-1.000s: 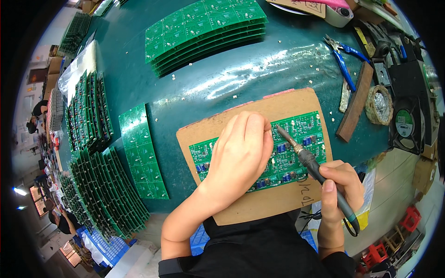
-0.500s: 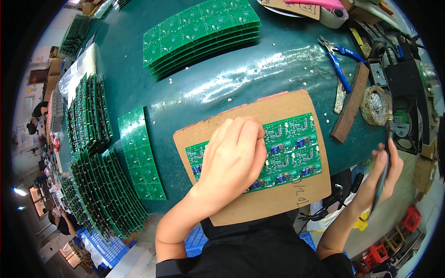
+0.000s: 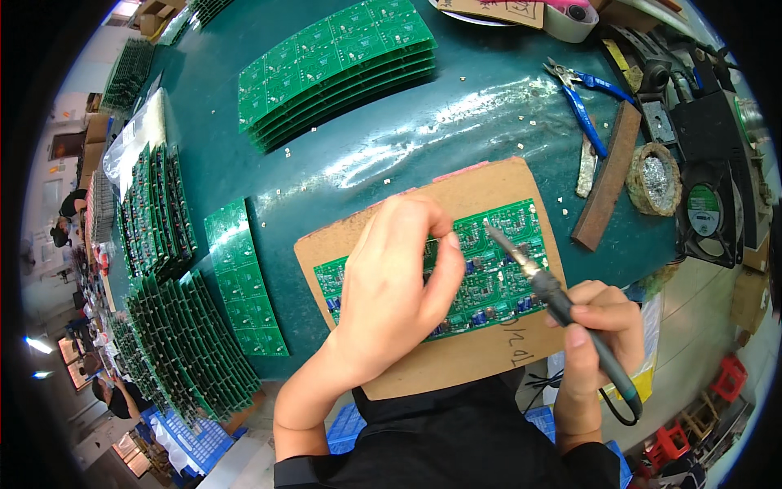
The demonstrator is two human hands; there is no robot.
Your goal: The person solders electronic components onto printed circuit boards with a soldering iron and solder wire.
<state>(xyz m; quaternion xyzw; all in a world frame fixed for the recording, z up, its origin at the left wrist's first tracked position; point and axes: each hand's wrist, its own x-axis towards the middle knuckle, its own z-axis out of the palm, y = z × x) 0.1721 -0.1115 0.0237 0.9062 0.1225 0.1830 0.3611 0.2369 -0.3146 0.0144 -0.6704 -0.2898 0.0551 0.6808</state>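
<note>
Left hand [image 3: 399, 285] spread, pressing green rectangular circuit board [image 3: 497, 269]; right hand [image 3: 599, 326] gripping dark-handled soldering iron [image 3: 554, 293], tip at far-left on board, nearer right hand.

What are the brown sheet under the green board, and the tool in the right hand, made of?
The brown sheet looks like matte cardboard or fibreboard: flat tan face, rounded worn corners. The green board on it seems a glossy lacquered circuit panel, studded with small parts. The soldering iron in the right hand has a shiny metal tip and a dark, probably plastic or rubber, handle.
</note>
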